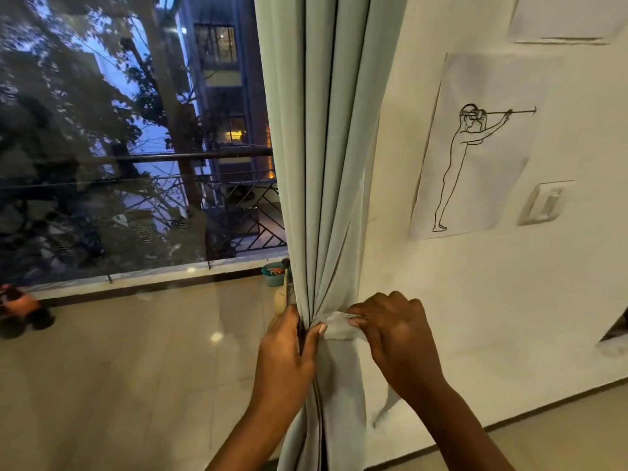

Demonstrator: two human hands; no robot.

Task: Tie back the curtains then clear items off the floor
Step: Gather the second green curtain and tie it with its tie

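Our left hand (285,341) squeezes the soft, light, pale green cloth curtain (319,164) into a bunch, and right beside it our right hand (390,328) pinches the floppy matching tie strip (336,329), best held near its end.

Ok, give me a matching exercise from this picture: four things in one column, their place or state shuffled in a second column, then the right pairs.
Things
1. curtain
2. line drawing of a figure
3. wall switch
4. toy truck

Places or states
A. on the floor at the far left, by the glass
B. gathered into a bunch, gripped by the left hand, with the right hand pinching a strip of fabric against it
C. paper sheet stuck on the wall, right of the curtain
D. set in the wall, right of the sheet's lower part

Pairs: 1-B, 2-C, 3-D, 4-A
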